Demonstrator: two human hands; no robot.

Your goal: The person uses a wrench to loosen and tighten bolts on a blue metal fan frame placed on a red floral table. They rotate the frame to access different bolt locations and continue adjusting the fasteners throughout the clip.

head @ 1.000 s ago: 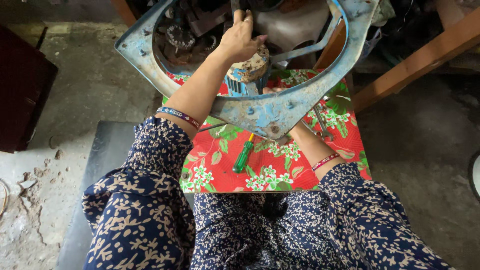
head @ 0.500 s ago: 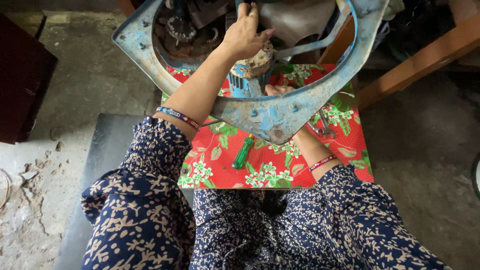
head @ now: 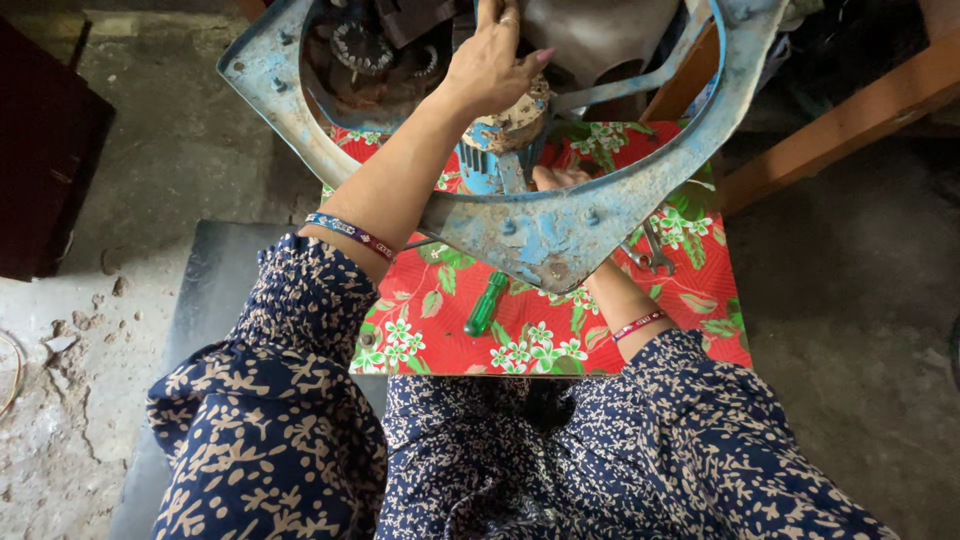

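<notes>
Mid-repair: left hand (head: pixel 492 62) clamped atop motor (head: pixel 500 145) at twelve o'clock; right hand (head: pixel 556 180) steadying below, grip unclear; green screwdriver (head: pixel 487 304) likely needed next.

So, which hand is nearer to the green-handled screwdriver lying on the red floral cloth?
The right hand. It is under the blue metal frame, just above the green-handled screwdriver. The left hand is farther up, resting on the rusty motor top.

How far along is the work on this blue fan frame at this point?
Done: no blades or guard show on the blue frame, and its motor is exposed. In hand: the left hand grips the motor's top while the right hand supports it underneath. Left: the motor remains mounted; the green-handled screwdriver and pliers lie unused.
</notes>
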